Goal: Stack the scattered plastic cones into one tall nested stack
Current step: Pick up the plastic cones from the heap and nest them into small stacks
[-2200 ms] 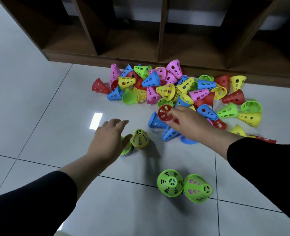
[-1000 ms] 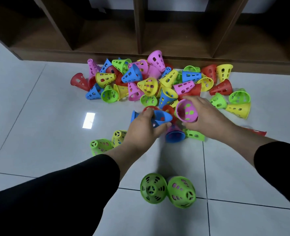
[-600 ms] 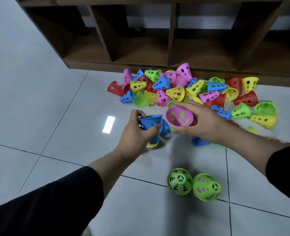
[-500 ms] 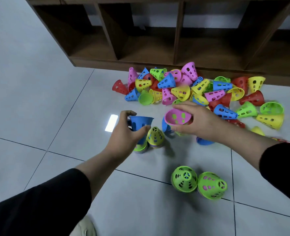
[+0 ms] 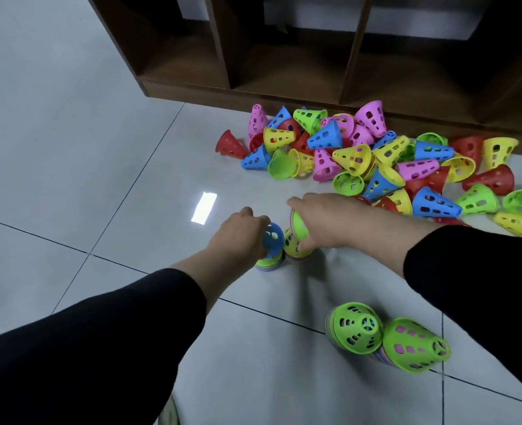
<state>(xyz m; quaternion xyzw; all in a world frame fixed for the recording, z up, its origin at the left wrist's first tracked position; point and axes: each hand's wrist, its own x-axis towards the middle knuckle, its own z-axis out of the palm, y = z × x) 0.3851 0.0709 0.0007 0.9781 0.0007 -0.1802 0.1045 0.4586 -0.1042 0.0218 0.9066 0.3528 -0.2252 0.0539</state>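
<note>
My left hand grips a blue cone onto a short stack, my right hand holds a pink one beside it, pile at one o'clock; likely light, stiff, slick — best held at the rim.

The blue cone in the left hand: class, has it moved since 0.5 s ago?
Yes. The blue cone has come down onto the short stack on the floor, right of the light patch.
</note>
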